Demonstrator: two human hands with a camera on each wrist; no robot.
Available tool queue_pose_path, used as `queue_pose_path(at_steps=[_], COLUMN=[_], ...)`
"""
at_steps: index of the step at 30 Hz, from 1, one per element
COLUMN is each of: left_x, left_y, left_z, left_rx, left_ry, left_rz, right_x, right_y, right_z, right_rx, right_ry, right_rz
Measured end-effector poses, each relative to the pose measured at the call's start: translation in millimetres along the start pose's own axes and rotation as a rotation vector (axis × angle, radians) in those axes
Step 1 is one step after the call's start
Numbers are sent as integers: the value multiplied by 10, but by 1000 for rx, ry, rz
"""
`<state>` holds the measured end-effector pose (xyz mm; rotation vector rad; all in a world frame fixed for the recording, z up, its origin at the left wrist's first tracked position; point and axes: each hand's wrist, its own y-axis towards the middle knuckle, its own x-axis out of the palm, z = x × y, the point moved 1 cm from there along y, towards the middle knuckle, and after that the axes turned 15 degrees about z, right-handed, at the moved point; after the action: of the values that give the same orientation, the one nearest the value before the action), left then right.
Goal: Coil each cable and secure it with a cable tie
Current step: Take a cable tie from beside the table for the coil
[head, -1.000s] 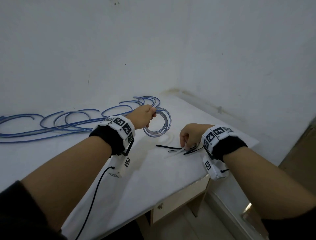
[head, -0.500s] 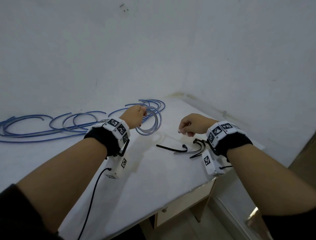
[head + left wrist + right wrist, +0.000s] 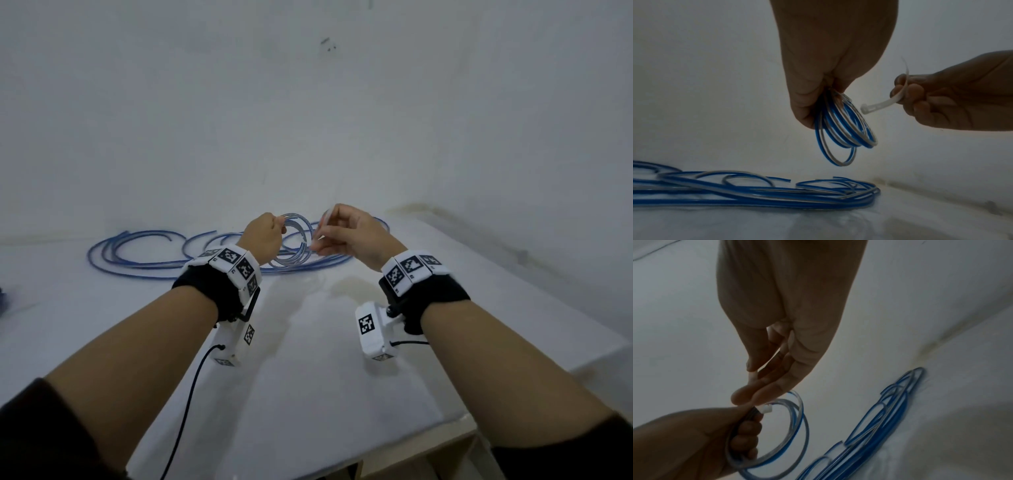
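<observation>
**Tie brought up to the coil, threading not yet begun**

Left hand (image 3: pixel 265 236) is gripping the small coil of blue-and-clear flat cable (image 3: pixel 844 129) at its top, fingers curled round the gathered loops; coil is hanging free above the white surface (image 3: pixel 308 394), held up in front of the far wall.

Right hand (image 3: pixel 352 236) is pinching a translucent white plastic cable tie (image 3: pixel 890 100) between thumb and fingertips. Tie is curving, its head end pointing left toward the coil, just beside the loops; contact is unclear.

Change: a second ago the right hand was down on the surface at the near right, picking among loose ties; now it is raised and close to the left hand, tie in its grip. Both hands are sitting higher and farther than before.

Meaning, as a judgement: selection is done, wrapping is starting. Tie is not yet passing round the bundle.

Uncoiled blue cables (image 3: pixel 144 253) are lying in long loops along the far left of the surface, awaiting their turn.
</observation>
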<state>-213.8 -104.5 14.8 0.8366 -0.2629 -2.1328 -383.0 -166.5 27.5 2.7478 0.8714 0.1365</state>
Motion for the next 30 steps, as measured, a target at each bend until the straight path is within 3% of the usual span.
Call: queue_pose_path(at_steps=[5, 15, 21, 25, 30], left_x=[-309, -637, -647, -595, -517], left_y=[103, 345, 546, 639, 665], left_z=[-226, -640, -806, -820, -780], left_rx=[4, -41, -86, -113, -41], left_ry=[-33, -52, -4, -94, -122], left_rz=[72, 81, 40, 86, 119], right_x=[532, 1195, 1351, 1351, 1316], right_y=[190, 574, 724, 808, 809], right_z=[102, 349, 492, 526, 566], right_rx=[-41, -134, -150, -148, -139], right_ry=[24, 56, 86, 108, 189], right_rz=[-8, 35, 38, 49, 50])
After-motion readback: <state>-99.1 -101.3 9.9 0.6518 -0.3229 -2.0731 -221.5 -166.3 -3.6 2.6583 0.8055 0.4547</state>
